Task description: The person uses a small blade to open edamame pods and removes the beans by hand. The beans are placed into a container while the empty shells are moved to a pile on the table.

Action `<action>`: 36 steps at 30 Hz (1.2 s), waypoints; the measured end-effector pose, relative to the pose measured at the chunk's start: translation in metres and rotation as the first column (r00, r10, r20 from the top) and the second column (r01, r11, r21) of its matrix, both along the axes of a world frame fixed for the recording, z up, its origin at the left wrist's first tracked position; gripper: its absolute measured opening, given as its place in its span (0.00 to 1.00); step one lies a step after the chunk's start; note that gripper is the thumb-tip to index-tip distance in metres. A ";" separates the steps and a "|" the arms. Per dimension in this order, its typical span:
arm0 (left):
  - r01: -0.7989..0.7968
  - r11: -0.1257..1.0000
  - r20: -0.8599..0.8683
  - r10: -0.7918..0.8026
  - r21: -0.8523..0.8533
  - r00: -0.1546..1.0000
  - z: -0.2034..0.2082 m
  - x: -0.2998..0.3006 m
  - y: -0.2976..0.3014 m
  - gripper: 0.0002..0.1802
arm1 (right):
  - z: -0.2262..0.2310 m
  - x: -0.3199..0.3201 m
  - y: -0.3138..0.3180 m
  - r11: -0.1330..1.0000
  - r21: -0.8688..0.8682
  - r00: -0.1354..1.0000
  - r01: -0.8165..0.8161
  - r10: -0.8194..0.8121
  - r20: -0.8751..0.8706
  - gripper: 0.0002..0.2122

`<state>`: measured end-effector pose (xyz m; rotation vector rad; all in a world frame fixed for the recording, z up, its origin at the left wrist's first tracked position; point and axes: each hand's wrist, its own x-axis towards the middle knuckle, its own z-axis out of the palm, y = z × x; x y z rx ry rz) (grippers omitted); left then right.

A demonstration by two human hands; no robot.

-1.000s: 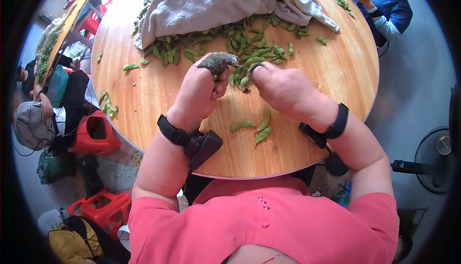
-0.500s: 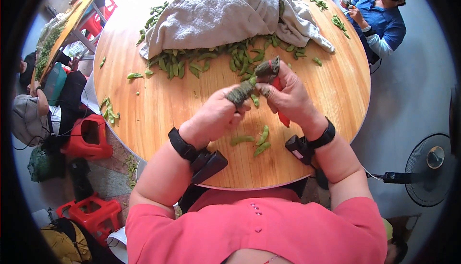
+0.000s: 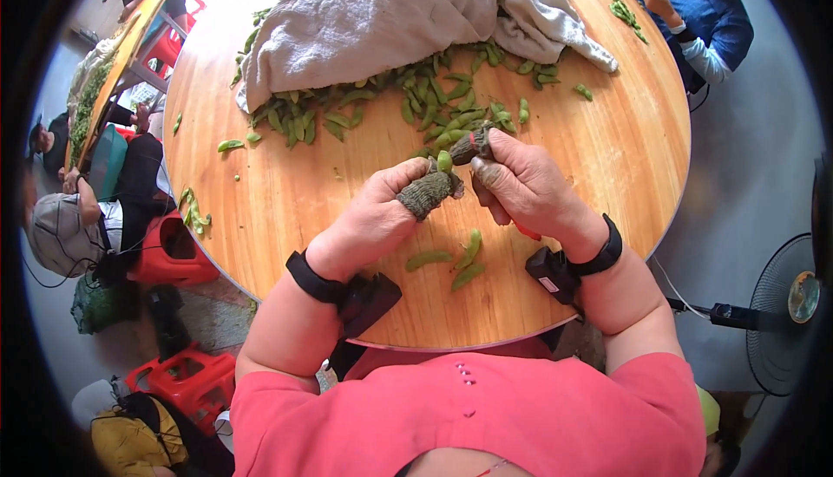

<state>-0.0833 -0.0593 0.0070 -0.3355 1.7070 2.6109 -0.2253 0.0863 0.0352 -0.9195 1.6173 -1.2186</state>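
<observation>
My left hand [image 3: 371, 217] is closed, pinching a green soybean pod [image 3: 444, 161] upright between its thumb and a finger in a dark knitted cover. Close by on the right, my right hand [image 3: 540, 184] is closed too, one finger in a similar cover with a red band. It grips a red-handled tool [image 3: 527, 231], mostly hidden under the palm, so its kind does not show. Beyond both hands lies a heap of soybean pods [image 3: 434, 100], partly under a pale towel [image 3: 364, 30]. A few loose pods [image 3: 469, 276] rest on the wood nearer to me.
The round wooden table [image 3: 286, 208] carries stray pods [image 3: 193, 213] at its left edge. A person in blue [image 3: 707, 17] handles something small at far right. A fan [image 3: 785, 312] stands right; red stools [image 3: 169, 247] and other people are on the left.
My hands have drawn slightly apart and lower. The pod now shows upright in my left pinch. My right hand has turned, hiding more of the red handle. The whole view has shifted a little.
</observation>
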 end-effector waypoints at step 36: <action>0.018 0.980 -0.038 -0.026 -0.196 0.999 -0.003 0.004 0.008 0.07 | -0.017 0.014 0.005 0.934 -0.307 0.826 -0.182 -0.025 -0.564 0.05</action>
